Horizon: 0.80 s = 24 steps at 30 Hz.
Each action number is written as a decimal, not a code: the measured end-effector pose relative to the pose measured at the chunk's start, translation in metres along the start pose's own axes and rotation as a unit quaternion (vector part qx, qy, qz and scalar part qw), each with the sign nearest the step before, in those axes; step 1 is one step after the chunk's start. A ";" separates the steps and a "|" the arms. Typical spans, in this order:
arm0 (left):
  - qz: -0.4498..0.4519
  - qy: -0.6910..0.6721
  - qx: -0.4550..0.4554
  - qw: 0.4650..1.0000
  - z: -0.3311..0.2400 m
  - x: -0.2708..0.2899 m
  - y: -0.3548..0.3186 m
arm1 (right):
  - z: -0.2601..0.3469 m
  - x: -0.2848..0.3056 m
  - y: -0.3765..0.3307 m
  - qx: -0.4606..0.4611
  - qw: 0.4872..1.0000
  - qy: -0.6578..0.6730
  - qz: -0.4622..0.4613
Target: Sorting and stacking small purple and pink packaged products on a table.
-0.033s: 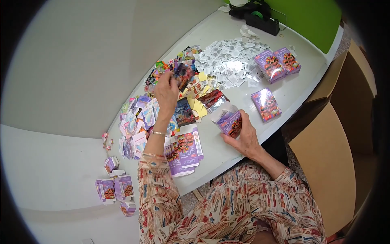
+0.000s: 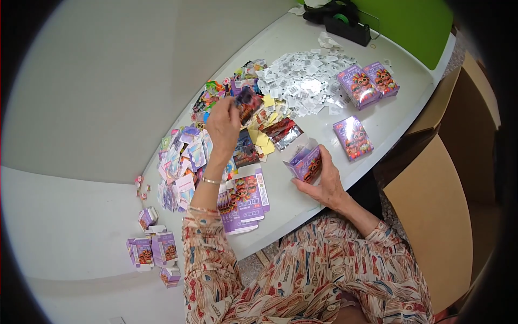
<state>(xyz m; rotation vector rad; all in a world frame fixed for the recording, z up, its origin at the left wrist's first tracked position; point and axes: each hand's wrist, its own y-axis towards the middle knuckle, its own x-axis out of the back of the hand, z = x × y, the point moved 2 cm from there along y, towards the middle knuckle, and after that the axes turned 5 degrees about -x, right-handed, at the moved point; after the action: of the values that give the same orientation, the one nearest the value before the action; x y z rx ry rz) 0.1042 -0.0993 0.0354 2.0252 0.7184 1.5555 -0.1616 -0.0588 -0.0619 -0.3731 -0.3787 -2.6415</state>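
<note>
My left hand is closed on the edge of a dark red and black foil packet, held over the colourful piles. My right hand grips a small purple carton from its right side; the carton's end flap stands up. Between the hands lie another red and silver foil packet, a dark blue packet and yellow slips. Below my left wrist are flattened purple cartons in a stack.
White printed slips form a wide heap, with pastel cards heaped at left. Wrapped purple boxes stand at right. A black tape dispenser sits at the back. Cardboard boxes border the right edge; small cartons lie at lower left.
My left hand and its foil packet have shifted slightly right and down. My right hand with the carton is nearly where it was.
</note>
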 end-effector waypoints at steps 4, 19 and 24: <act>0.000 -0.003 -0.148 0.989 -0.058 0.031 -0.022 | 0.022 0.006 -0.001 -0.006 0.962 0.268 0.053; 0.115 -0.273 0.173 0.939 -0.092 0.032 -0.082 | 0.016 0.026 0.008 -0.062 0.916 0.396 0.024; 0.040 -0.069 -0.026 0.996 -0.090 0.035 -0.080 | 0.033 0.028 -0.004 -0.067 0.893 0.443 0.038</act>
<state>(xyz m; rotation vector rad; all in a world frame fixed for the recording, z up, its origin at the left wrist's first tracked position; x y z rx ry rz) 0.0155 -0.0114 0.0289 2.1220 0.5449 1.4443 -0.1810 -0.0552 -0.0237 0.7572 0.1212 -2.4448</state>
